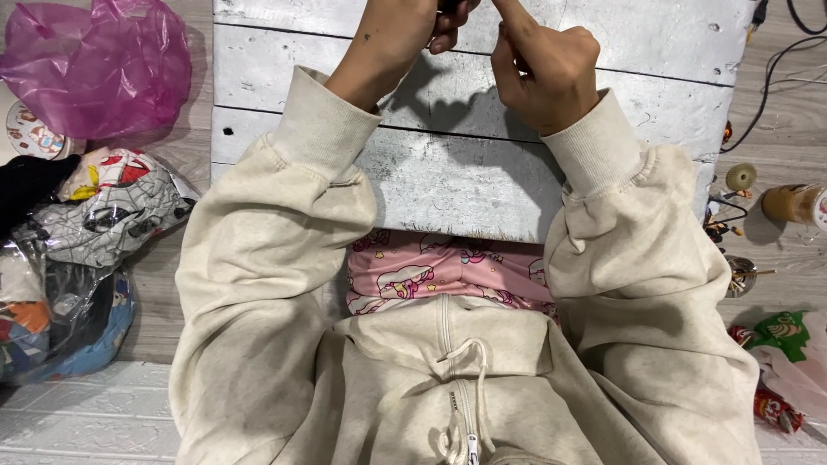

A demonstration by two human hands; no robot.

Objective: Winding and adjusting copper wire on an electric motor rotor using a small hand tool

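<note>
Both hands raised over the far edge of the grey board (448,185), left hand (405,34) and right hand (543,73) curled close together, pinching something small and dark (448,7), mostly cropped, evidently for fine work.

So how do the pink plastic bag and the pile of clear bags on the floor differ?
The pink plastic bag is one tinted, puffed-up bag whose contents are hidden; the pile of clear bags is several see-through bags showing colourful printed fabric. The pink one lies farther from the person, the pile beside the left sleeve. Both are crinkled plastic on the floor.
</note>
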